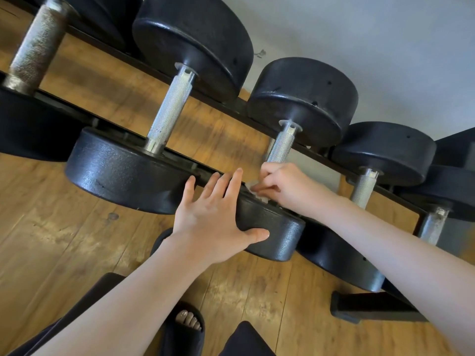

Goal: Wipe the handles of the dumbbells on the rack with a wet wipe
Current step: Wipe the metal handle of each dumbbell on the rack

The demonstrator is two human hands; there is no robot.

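Left hand [216, 217] flat with fingers spread (thumb out), right hand [285, 187] curled, pinching.

So there's four black round-head dumbbells lying crosswise on the rack [259, 109], knurled metal handles running front to back. Rusty handle [36, 47] sits way up at 10 o'clock, looks grimy. Next one's handle [171, 109] at about 11 is clean and shiny. The third dumbbell handle [281, 147], around 2 o'clock from center, has the wet wipe [253, 187], a small crumpled white bit, bunched at its near end. Last handle [363, 190] is out at 3 o'clock.
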